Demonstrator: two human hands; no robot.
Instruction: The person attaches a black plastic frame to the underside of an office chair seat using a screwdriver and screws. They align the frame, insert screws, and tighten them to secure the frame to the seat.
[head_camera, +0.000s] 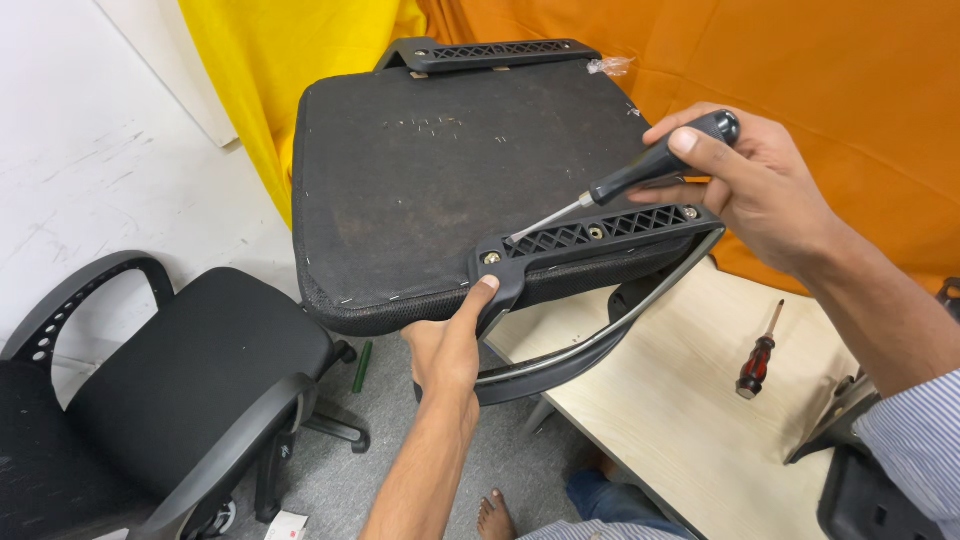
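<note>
Hands (600, 260) apparently screwing armrest (590, 235).

Head camera—looking down, close over the hands.

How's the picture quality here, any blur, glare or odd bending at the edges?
Head view: even, soft light and sharp focus on the screwdriver in the right hand; faint shine on the armrest under the left hand; wide-angle stretching toward the corners.

Left hand (450, 345) extended toward 12 o'clock, fingers curled in a grip, thumb raised. Right hand (745, 185) entering from 4 o'clock, fingers closed, wrist bent.
</note>
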